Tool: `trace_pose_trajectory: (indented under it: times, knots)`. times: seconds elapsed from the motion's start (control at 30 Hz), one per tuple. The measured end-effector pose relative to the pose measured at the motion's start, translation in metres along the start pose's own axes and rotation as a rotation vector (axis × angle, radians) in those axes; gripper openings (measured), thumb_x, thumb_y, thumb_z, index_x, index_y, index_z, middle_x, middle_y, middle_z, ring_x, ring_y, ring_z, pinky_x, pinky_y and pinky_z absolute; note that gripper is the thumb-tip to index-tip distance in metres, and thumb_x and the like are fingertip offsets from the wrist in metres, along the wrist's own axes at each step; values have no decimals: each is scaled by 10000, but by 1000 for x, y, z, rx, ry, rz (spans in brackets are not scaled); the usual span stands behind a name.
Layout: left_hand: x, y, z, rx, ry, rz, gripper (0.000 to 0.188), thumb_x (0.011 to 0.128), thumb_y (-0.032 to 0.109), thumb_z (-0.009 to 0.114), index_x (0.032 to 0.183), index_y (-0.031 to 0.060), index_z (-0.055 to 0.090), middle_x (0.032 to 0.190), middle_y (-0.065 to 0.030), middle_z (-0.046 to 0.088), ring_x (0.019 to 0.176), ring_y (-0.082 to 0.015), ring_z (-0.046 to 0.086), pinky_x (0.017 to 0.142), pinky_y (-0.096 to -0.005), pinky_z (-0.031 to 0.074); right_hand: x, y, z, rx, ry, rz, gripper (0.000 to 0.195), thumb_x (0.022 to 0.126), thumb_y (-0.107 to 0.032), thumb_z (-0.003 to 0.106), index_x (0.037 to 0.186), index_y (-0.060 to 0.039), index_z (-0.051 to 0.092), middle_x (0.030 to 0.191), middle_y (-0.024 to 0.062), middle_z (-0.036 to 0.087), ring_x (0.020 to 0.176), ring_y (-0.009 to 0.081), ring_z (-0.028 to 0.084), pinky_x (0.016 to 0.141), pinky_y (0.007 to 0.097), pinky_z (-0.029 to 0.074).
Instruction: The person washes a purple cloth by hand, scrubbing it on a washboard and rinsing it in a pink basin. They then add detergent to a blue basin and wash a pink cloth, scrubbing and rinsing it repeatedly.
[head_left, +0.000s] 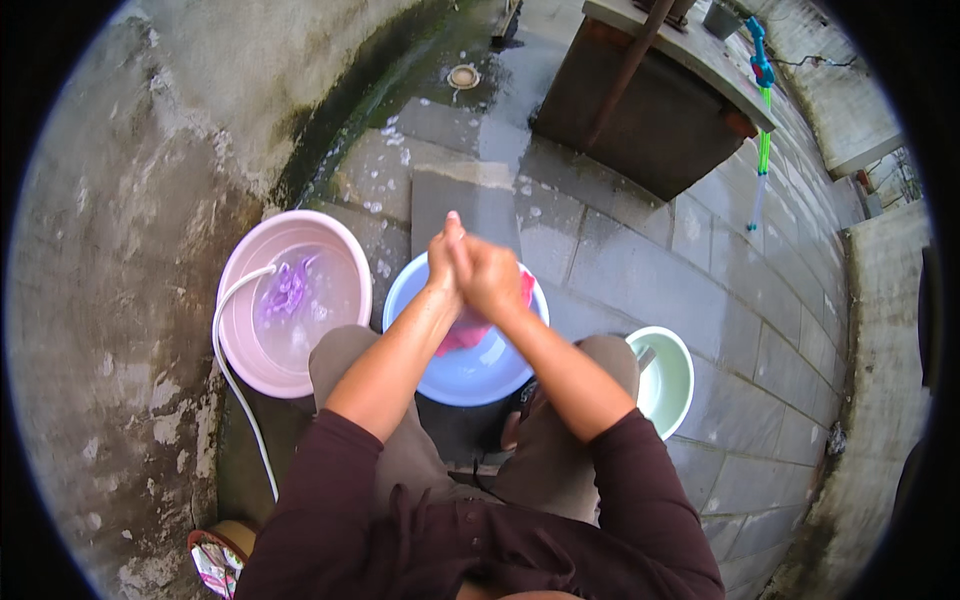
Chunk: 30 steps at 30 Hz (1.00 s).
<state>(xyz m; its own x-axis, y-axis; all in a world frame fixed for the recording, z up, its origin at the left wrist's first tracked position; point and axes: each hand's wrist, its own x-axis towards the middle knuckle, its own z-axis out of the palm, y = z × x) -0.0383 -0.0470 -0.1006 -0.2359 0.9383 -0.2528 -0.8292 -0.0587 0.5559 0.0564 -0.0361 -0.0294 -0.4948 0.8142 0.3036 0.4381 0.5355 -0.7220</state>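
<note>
My left hand (445, 262) and my right hand (487, 276) are pressed together above a blue plastic basin (480, 367). The right hand is a little blurred, and what lies between the palms is hidden. Pink cloth (463, 339) shows below and beside my hands, over the basin; whether either hand grips it cannot be made out. At the left stands a pink plastic basin (354, 251) of cloudy water with a purple cloth (287, 289) in it. A white hose (238, 375) runs over its rim.
A pale green basin (679, 420) stands beside my right knee, a handled thing inside. A grey slab (465, 202) lies beyond the blue basin. A stained wall (135, 300) borders the left. A stone-topped block (637, 112) stands ahead right on wet paving, near a floor drain (463, 76).
</note>
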Motion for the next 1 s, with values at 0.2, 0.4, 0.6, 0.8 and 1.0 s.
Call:
trace_pose_trajectory:
  times: [0.2, 0.4, 0.6, 0.8, 1.0]
  knots:
    - [-29, 2, 60, 134, 373, -9, 352, 958, 384, 440, 802, 93, 561, 728, 3, 542, 662, -97, 510, 581, -264, 424, 8, 7, -5, -76, 88, 24, 415, 896, -364, 490, 655, -43, 593, 631, 193, 576, 586, 398, 564, 529, 464, 431]
    - [-29, -3, 64, 28, 346, -29, 329, 962, 376, 432, 805, 99, 517, 768, -13, 532, 717, -125, 536, 643, -287, 465, 16, 24, -6, -67, 53, 64, 383, 895, -362, 484, 681, -70, 607, 692, 177, 617, 635, 375, 601, 539, 471, 465]
    - [-6, 6, -15, -9, -22, -58, 357, 939, 426, 458, 730, 140, 504, 705, -21, 540, 653, -145, 552, 582, -294, 460, -7, -6, 4, -87, 42, -166, 295, 873, -311, 535, 729, -63, 605, 681, 165, 608, 593, 370, 585, 545, 454, 466]
    - [-32, 3, 64, 147, 325, -105, 316, 909, 402, 536, 800, 107, 511, 754, -4, 529, 718, -151, 561, 704, -354, 500, 30, 44, -15, -141, 55, 156, 401, 895, -374, 503, 664, -53, 573, 591, 166, 581, 577, 357, 580, 523, 441, 440]
    - [-34, 41, 52, 94, 305, -51, 351, 880, 435, 564, 788, 105, 491, 733, 0, 501, 728, -147, 556, 702, -349, 504, 40, 34, -46, 653, -187, 491, 477, 920, -424, 497, 576, -98, 451, 456, -5, 437, 336, 95, 400, 304, 307, 303]
